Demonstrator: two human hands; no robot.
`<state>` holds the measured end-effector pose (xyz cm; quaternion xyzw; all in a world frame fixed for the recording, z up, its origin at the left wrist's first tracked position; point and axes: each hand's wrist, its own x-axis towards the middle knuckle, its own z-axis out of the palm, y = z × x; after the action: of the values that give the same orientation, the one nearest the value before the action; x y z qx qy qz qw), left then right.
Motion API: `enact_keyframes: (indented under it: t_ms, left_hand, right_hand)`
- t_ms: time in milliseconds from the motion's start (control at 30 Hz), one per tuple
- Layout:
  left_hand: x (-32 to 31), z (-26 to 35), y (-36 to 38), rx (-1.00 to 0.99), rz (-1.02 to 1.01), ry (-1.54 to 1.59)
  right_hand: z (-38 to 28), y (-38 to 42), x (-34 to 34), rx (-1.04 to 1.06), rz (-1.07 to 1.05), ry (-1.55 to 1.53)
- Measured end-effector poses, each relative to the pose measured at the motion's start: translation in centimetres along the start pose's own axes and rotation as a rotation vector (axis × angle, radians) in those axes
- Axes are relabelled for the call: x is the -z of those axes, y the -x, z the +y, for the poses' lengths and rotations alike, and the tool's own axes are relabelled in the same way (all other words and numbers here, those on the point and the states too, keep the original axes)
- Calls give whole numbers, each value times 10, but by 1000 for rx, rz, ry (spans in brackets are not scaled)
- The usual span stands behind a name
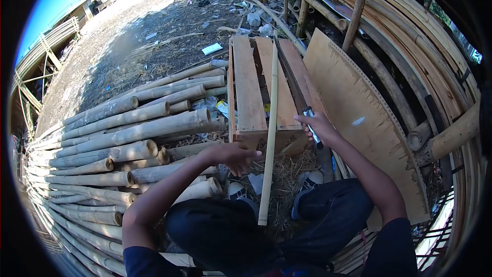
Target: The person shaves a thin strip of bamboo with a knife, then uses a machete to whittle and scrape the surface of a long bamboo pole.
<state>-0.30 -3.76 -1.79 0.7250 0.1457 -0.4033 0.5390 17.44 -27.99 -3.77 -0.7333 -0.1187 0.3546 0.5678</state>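
Observation:
A long split bamboo strip [272, 97] leans across a slatted wooden crate [246, 79], its near end sticking out between my knees. My left hand [233, 158] is just left of the strip, palm turned down and fingers loosely apart, with nothing in it. At the crate's front right corner, my right hand [319, 127] is closed around a silver and black hand tool [310, 123]. My fingers cover much of that tool, and I cannot tell its exact kind. My shoes [237, 191] are on the straw-strewn ground below the strip.
Stacked bamboo poles [169, 123] lie along my left, their cut ends toward me. A ragged-edged plywood sheet [359, 118] leans at the right, before racked bamboo and timber [410, 20]. Beyond the crate, litter and a white piece [211, 49] lie on the dirt.

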Motion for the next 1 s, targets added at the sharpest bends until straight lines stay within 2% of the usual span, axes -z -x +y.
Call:
enact_keyframes:
  t_ms: [67,100,167,267,333,600,667,767,1000]
  left_hand:
    - [-17,-37,-9,79,-260,187]
    - [-25,-49,-10,84,-259,187]
    - [-38,-63,-11,3,-608,411]
    - [-63,-63,-16,42,-690,426]
    - [-77,-70,-24,39,-672,449]
    - [-81,-70,-30,-12,-872,519]
    - [-80,-70,-27,-202,-1002,533]
    - [-74,-79,-37,-178,-1043,514]
    - [-52,-85,-43,-241,-903,482]
  right_hand:
    - [1,-2,-1,22,22,-18]
    - [1,-1,-2,19,30,-33]
    - [2,2,-2,18,28,-53]
    - [-2,4,1,37,45,-68]
    - [-3,7,1,51,57,-61]
    - [-4,8,10,79,91,-12]
    - [-5,8,10,75,92,-16]
    - [-6,9,10,64,90,-20]
    - [5,4,16,87,92,102]
